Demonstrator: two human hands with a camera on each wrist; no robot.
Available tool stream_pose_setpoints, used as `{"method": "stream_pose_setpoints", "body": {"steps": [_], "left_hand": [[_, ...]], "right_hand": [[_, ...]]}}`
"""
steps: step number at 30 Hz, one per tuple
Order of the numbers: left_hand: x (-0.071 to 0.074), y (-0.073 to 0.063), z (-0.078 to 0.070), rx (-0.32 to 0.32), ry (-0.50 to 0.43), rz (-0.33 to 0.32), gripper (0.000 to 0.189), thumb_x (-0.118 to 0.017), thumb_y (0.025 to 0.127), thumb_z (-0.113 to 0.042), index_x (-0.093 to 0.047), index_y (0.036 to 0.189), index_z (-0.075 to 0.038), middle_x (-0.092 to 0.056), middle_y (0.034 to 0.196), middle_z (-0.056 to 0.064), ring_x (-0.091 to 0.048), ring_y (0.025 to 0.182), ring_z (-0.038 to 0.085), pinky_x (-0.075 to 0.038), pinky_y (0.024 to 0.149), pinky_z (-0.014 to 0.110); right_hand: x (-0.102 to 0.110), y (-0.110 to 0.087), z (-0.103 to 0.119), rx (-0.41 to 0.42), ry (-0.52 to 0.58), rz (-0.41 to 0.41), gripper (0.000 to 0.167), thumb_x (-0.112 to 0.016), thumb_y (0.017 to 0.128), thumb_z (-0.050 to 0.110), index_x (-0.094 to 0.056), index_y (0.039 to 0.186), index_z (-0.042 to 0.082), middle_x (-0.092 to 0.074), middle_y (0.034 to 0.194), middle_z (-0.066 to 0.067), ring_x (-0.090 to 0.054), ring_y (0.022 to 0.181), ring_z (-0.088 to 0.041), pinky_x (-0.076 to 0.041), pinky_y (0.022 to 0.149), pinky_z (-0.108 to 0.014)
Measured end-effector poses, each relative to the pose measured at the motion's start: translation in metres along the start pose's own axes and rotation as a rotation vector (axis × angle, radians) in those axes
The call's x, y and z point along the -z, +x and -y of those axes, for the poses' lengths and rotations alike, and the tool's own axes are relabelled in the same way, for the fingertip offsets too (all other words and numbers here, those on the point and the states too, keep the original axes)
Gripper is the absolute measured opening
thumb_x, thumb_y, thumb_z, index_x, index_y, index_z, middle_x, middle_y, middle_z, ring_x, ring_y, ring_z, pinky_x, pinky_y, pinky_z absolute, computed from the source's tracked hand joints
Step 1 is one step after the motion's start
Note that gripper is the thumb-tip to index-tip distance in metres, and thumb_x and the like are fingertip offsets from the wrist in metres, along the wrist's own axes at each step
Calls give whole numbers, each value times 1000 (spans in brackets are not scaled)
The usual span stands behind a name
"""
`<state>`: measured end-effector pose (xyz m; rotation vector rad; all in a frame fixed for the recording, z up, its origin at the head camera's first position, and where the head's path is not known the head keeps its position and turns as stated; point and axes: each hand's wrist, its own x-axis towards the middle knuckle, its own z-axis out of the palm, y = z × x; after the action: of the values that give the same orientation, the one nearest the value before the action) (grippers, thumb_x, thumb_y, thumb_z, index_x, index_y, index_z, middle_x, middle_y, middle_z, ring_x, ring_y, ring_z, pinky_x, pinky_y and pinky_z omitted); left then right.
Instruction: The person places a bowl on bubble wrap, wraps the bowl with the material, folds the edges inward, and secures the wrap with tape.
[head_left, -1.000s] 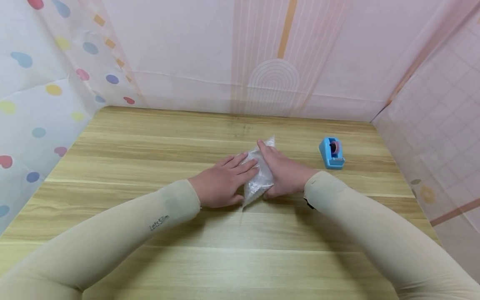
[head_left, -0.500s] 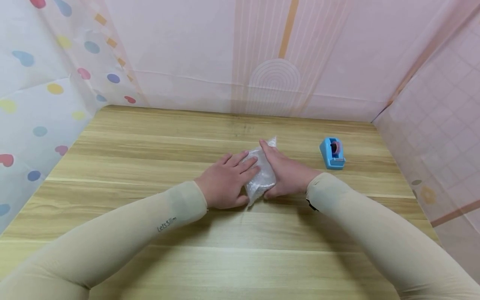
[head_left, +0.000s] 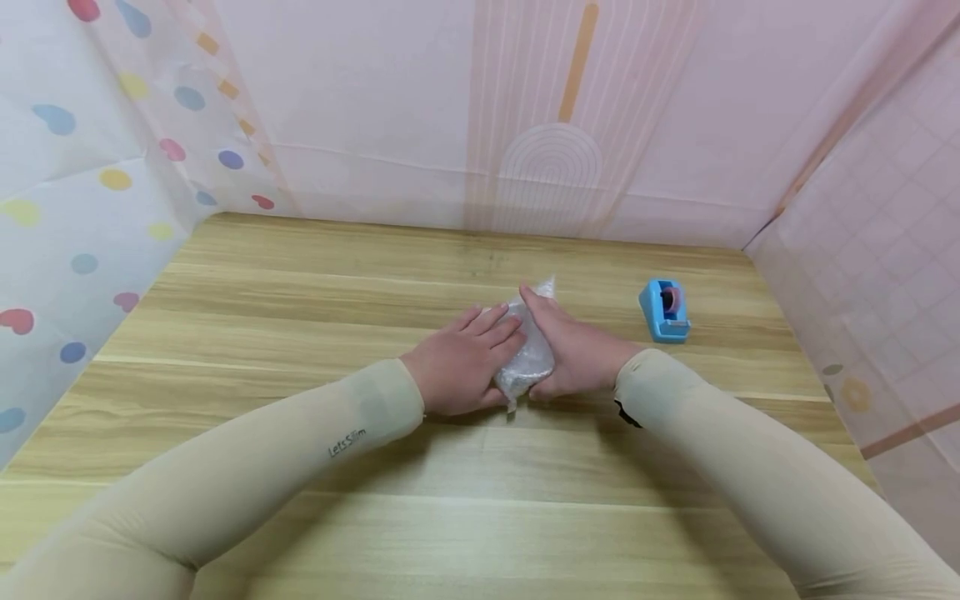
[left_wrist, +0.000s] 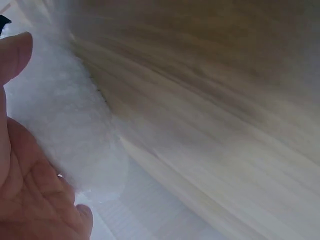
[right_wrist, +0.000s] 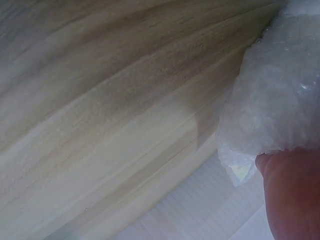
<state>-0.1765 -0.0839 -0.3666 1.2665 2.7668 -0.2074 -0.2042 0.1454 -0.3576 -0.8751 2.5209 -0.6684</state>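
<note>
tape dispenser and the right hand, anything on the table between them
Nothing: in the head view only bare wooden table separates the blue tape dispenser from the right hand.

A wooden table (head_left: 300, 317) carries a clear bundle (head_left: 528, 358) (bubble wrap, apparently) near its middle; a blue tape dispenser (head_left: 664, 310) sits right of the bundle.
</note>
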Motion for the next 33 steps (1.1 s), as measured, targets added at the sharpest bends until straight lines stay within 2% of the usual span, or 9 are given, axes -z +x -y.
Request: {"method": "stream_pose_setpoints", "body": {"steps": [8, 12, 19, 24, 27, 33], "left_hand": [[0, -1, -1, 20, -15, 2, 97, -49, 99, -75, -27, 168, -11, -21, 177, 10, -13, 165, 33, -18, 133, 56], [2, -1, -3, 41, 5, 0, 96, -48, 99, -76, -29, 168, -12, -22, 176, 9, -15, 165, 32, -21, 132, 57], [2, 0, -5, 57, -5, 3, 96, -47, 98, -77, -30, 167, -12, -24, 176, 9, -15, 165, 32, -22, 131, 58], [3, 1, -5, 64, -35, 27, 97, -47, 98, -77, -27, 168, -13, -20, 177, 8, -11, 166, 32, -20, 132, 58], [3, 1, -4, 61, -47, 35, 98, -48, 98, -77, -26, 168, -13, -19, 177, 9, -10, 166, 32, -18, 133, 57], [3, 1, -4, 60, -65, 48, 98, -49, 98, -76, -25, 169, -12, -17, 178, 9, -8, 166, 32, -14, 134, 53]], "right_hand": [[1, 0, -1, -22, 35, 0, 142, -95, 76, 30, 11, 170, 21, -4, 178, -10, -41, 150, -32, -40, 123, -50], [1, 0, -1, -23, 23, 4, 140, -94, 76, 29, 10, 170, 20, -2, 179, -9, -38, 152, -32, -38, 124, -50], [1, 0, -1, -30, 11, 1, 139, -94, 78, 29, 9, 170, 20, -4, 179, -9, -42, 149, -32, -40, 123, -50], [0, 0, -1, -21, -6, -9, 138, -94, 78, 30, 8, 170, 19, -3, 179, -8, -37, 154, -32, -37, 125, -50], [0, -1, -1, -15, -14, -17, 137, -94, 78, 31, 6, 170, 15, -1, 179, -8, -29, 159, -31, -34, 127, -50], [0, -3, -3, -30, -26, -16, 138, -94, 78, 35, 7, 169, 10, 5, 179, -10, -3, 166, -30, -25, 131, -51]]}}
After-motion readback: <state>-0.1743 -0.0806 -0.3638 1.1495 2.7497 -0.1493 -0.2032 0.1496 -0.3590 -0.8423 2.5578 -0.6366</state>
